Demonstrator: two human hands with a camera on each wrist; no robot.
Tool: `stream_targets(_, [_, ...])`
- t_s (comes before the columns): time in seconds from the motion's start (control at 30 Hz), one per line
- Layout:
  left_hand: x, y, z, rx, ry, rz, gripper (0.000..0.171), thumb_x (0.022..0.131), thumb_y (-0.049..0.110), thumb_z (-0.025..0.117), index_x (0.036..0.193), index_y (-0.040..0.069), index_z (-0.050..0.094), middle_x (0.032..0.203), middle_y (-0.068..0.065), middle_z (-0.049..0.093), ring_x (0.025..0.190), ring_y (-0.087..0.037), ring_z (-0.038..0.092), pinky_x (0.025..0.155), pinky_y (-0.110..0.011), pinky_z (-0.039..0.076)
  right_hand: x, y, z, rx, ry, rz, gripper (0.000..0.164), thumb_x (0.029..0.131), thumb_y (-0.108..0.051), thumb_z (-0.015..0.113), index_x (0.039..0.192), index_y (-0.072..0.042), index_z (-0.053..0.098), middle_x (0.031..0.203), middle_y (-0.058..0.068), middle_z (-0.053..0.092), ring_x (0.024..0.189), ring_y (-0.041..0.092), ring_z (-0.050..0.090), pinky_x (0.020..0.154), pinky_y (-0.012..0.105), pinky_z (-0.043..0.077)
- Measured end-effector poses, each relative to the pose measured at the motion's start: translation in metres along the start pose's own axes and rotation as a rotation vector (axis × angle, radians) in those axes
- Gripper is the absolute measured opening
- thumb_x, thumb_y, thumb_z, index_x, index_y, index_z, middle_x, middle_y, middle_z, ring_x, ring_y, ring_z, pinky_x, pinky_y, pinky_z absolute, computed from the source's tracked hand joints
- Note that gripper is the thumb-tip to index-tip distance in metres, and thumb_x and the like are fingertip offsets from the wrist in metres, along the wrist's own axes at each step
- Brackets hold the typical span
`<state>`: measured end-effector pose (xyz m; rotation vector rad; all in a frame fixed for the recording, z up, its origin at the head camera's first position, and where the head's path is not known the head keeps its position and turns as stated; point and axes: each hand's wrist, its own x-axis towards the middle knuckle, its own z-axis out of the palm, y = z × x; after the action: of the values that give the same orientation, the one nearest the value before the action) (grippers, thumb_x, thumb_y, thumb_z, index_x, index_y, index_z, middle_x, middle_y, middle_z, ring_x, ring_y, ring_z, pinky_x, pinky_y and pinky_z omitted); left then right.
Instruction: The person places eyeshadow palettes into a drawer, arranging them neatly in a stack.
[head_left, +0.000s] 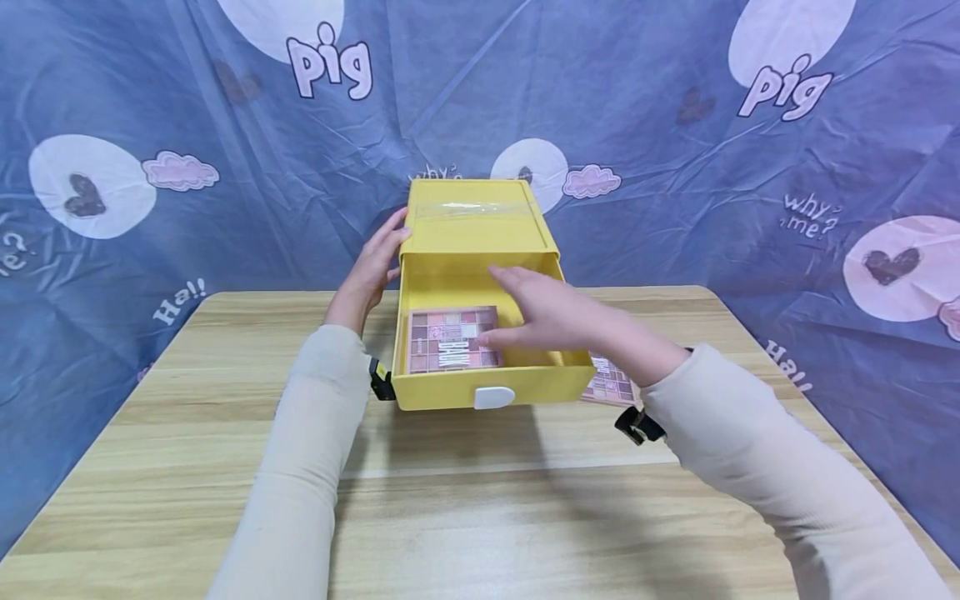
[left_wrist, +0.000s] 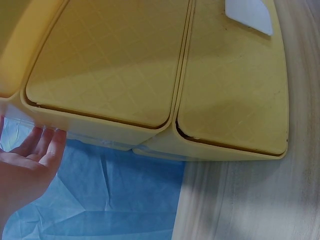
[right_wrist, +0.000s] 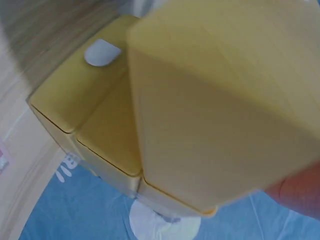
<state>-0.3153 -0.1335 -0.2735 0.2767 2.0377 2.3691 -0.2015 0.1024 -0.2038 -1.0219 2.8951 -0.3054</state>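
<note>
A yellow drawer cabinet (head_left: 480, 229) stands on the table, its top drawer (head_left: 442, 392) pulled out toward me. Inside the drawer, on the left, lies a pink eyeshadow palette (head_left: 438, 340) with a grid of coloured squares. My left hand (head_left: 372, 265) rests against the cabinet's left side, fingers along the upper edge; the left wrist view shows its fingertips (left_wrist: 56, 145) at the casing. Over the open drawer hovers my right hand (head_left: 551, 312), fingers extended, thumb overlapping the palette's right edge in the head view. The drawer hides most of that hand in the right wrist view.
A second pink palette (head_left: 609, 383) lies on the wooden table (head_left: 465, 500) to the cabinet's right, partly behind my right forearm. Two closed drawers (left_wrist: 107, 60) sit below the pulled-out one. A blue printed cloth (head_left: 225, 183) hangs behind the table.
</note>
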Motion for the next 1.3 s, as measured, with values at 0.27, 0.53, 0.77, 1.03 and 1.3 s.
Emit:
stream_targets(0.27, [-0.001,0.0,-0.001,0.006,0.009,0.0,0.05,0.084,0.028,0.049,0.133,0.027,0.035,0.132,0.0,0.035,0.116,-0.015,0.033,0.091,-0.045,0.025,-0.015,0.013,-0.014,0.113,0.13,-0.044,0.083,0.074,-0.046,0.061,0.133,0.002,0.027,0.124,0.015,0.043,0.115,0.025,0.037,0.095,0.037,0.024])
stream_targets(0.53, [0.0,0.001,0.0,0.011,0.007,-0.008,0.051,0.083,0.029,0.05,0.133,0.027,0.035,0.133,0.002,0.033,0.116,-0.015,0.033,0.091,-0.046,0.024,-0.036,0.035,-0.03,0.264,0.236,-0.036,0.067,0.076,-0.031,0.065,0.13,-0.002,0.037,0.12,0.01,0.048,0.112,0.022,0.04,0.089,0.039,0.03])
stream_targets(0.77, [-0.001,0.001,-0.001,0.016,0.008,-0.012,0.052,0.083,0.03,0.05,0.133,0.027,0.035,0.133,0.002,0.032,0.117,-0.017,0.032,0.092,-0.046,0.023,-0.052,0.052,-0.037,0.453,0.303,-0.011,0.058,0.079,-0.018,0.062,0.13,-0.005,0.037,0.122,0.011,0.046,0.114,0.023,0.039,0.092,0.038,0.028])
stream_targets(1.03, [-0.001,0.001,-0.002,0.011,0.013,-0.012,0.051,0.084,0.029,0.049,0.133,0.027,0.035,0.133,0.002,0.032,0.117,-0.016,0.032,0.092,-0.046,0.023,-0.063,0.084,-0.027,0.604,0.459,0.068,0.05,0.085,-0.015,0.054,0.13,-0.002,0.037,0.122,0.015,0.045,0.109,0.018,0.044,0.082,0.017,0.037])
stream_targets(1.3, [-0.001,0.002,0.0,0.017,0.001,-0.017,0.051,0.084,0.03,0.048,0.133,0.028,0.034,0.134,0.002,0.031,0.118,-0.016,0.031,0.092,-0.045,0.023,-0.073,0.132,0.01,0.63,0.437,0.266,0.054,0.087,-0.025,0.051,0.131,0.0,0.032,0.127,0.018,0.038,0.112,0.025,0.04,0.085,0.022,0.035])
